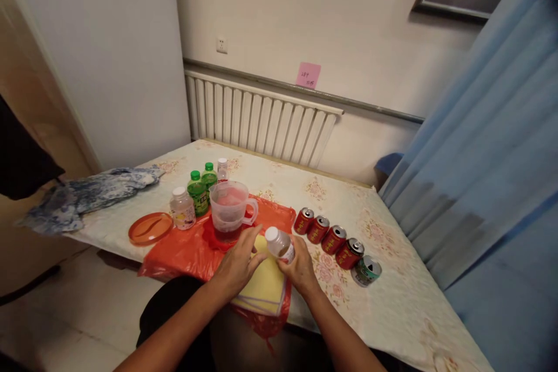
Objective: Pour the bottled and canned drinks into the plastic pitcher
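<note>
Head camera, from the left: a crumpled patterned cloth [104, 192] lies at the table's edge, apart from the rest. Next, an orange lid [150, 229] lies flat, which I'd guess keeps it steady. Just beside it a wide white-capped bottle [182, 212] stands upright, then 2 green-capped bottles [199, 196] and a smaller white-capped bottle [222, 171], grouped close, probably to save room. My clear jug [227, 212] stands over the red plastic sheet [172, 258], likely there to guard the tablecloth [405, 296]; its handle points right, towards me.

My left hand [240, 260] holds nothing: thumb and fingers spread, just beside the held bottle [281, 244]; I cannot tell whether the thumb brushes it. That bottle is in my right hand [300, 270], above the yellow cloths [264, 285], tilted leftwards, fingers wrapped round its body so the white cap stays uncovered, I judge.

Rightmost, 4 red cans [335, 240] and 1 green can [366, 271] stand in a slanting row, seemingly spaced out of my wrists' way.
</note>
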The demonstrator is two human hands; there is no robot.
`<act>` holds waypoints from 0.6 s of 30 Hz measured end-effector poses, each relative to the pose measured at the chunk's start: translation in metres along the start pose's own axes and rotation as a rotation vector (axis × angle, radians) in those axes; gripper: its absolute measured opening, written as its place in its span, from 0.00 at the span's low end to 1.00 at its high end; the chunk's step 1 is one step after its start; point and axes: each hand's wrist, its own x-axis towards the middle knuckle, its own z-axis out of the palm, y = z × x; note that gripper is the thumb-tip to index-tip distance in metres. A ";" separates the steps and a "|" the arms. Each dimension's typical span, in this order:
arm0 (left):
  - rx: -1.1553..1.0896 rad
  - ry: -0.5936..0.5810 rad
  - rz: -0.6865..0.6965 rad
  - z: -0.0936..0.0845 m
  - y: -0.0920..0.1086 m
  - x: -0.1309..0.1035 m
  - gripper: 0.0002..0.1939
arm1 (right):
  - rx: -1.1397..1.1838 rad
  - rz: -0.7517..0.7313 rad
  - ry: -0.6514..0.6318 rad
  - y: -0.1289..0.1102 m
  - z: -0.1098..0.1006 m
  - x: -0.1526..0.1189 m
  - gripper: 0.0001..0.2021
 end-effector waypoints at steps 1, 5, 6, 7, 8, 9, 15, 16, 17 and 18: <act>0.039 -0.004 0.042 -0.004 0.005 0.004 0.28 | 0.021 -0.028 -0.031 -0.006 -0.001 -0.001 0.29; 0.177 -0.117 0.089 -0.022 0.015 0.009 0.20 | 0.073 -0.077 -0.105 -0.026 -0.001 0.001 0.32; 0.198 -0.138 0.085 -0.027 0.017 0.008 0.18 | 0.080 -0.081 -0.124 -0.031 -0.001 0.002 0.31; 0.214 -0.143 0.078 -0.030 0.017 0.006 0.16 | 0.087 -0.085 -0.140 -0.035 -0.001 0.004 0.31; 0.223 -0.130 0.068 -0.033 0.018 0.004 0.14 | 0.093 -0.090 -0.156 -0.039 -0.001 0.007 0.30; 0.224 -0.104 0.055 -0.035 0.018 0.001 0.13 | 0.098 -0.098 -0.174 -0.042 0.000 0.010 0.29; 0.169 0.227 -0.170 -0.040 0.011 -0.009 0.08 | 0.071 -0.153 -0.221 -0.054 0.007 0.028 0.28; 0.139 0.275 -0.207 -0.042 0.008 -0.009 0.08 | 0.070 -0.150 -0.219 -0.053 0.009 0.031 0.27; 0.089 0.309 -0.237 -0.044 0.005 -0.010 0.09 | 0.071 -0.147 -0.214 -0.051 0.011 0.035 0.26; 0.015 0.326 -0.265 -0.045 0.002 -0.011 0.10 | 0.073 -0.145 -0.205 -0.049 0.012 0.040 0.25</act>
